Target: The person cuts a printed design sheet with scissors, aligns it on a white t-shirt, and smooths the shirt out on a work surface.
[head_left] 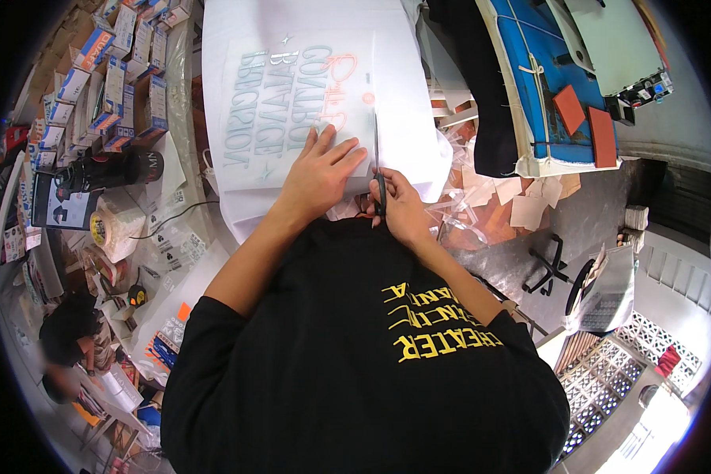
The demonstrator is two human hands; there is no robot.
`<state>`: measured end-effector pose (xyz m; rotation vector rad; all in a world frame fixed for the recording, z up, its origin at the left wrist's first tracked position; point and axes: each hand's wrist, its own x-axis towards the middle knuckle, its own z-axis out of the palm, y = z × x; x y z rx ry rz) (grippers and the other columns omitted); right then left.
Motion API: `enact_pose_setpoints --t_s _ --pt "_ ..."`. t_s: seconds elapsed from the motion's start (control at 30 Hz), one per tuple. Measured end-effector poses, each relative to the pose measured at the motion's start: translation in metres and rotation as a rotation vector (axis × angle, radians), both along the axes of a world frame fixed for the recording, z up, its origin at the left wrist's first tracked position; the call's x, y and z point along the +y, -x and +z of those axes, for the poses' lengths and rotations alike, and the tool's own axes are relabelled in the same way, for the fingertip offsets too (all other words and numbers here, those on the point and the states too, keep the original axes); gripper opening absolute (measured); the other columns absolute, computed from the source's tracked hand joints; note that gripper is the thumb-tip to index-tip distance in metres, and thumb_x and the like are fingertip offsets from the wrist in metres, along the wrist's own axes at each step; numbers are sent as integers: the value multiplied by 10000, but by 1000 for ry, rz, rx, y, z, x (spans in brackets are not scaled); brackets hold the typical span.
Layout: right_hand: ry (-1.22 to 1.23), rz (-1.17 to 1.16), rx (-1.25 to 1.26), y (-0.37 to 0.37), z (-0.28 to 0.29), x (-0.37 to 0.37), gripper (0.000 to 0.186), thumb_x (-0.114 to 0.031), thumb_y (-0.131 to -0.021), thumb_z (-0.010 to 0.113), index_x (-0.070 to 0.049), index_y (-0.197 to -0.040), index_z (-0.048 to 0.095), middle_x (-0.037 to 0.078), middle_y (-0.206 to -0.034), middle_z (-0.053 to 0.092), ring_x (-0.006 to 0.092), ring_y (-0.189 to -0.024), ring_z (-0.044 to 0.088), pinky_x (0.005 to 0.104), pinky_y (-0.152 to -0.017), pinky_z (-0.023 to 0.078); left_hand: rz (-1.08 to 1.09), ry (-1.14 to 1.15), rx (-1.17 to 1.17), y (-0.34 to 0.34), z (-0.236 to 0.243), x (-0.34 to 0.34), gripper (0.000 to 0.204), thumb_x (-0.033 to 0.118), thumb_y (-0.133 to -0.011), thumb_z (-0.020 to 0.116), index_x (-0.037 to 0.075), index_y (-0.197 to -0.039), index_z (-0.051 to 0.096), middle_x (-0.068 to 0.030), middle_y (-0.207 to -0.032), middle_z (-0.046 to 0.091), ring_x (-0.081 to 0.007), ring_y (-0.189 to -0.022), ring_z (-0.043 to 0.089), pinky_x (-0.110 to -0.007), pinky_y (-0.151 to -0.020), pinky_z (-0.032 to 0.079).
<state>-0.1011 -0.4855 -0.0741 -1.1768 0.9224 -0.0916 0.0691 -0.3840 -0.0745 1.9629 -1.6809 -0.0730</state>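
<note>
Black tee, bare forearms

A black short-sleeved shirt (355, 371) with yellow block lettering is worn; no watch or rings can be spotted on either hand.

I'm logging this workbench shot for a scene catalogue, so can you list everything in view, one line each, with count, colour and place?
printed film sheet: one, translucent with grey and red lettering, on the white sheet, centre top
white sheet: one, white, under the film
scissors: one pair, dark, at the film's right edge
small boxes: many, blue, white and orange, upper left
tape roll: one, pale with yellow core, left
film offcuts: a heap, clear, right of the sheet
office chair: one, black, right on the floor
left hand: flat on the film
right hand: gripping the scissors
</note>
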Motion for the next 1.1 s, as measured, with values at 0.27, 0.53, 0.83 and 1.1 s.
enact_pose_setpoints --t_s 0.27,0.53,0.83,1.1 --pt "22 7 2 -2 5 2 509 -322 -997 619 12 -1354 477 59 -811 606 106 -661 600 230 -500 483 11 8 21 4 3 1 409 34 -835 632 108 -1236 656 -106 -1305 628 -438 -1277 505 -596 -1105 355" --pt "7 -5 3 -1 5 1 496 -280 -978 651 4 -1351 490 45 -828 608 99 -638 597 229 -480 477 65 25 93 5 2 4 415 5 -838 612 94 -1241 646 -138 -1282 638 -461 -1241 529 -589 -1100 362" --pt "-10 -39 -25 -1 5 0 506 -286 -974 656 25 -1338 493 42 -802 595 102 -631 591 235 -470 470 56 22 184 9 9 9 425 -26 -843 579 83 -1251 636 -149 -1297 627 -478 -1251 514 -604 -1102 347" --pt "-2 -36 -11 0 7 -2 527 -282 -964 673 48 -1333 490 25 -768 586 93 -616 582 227 -455 450 60 32 187 14 9 10 426 -34 -838 580 78 -1245 638 -155 -1289 631 -478 -1251 516 -611 -1096 347"
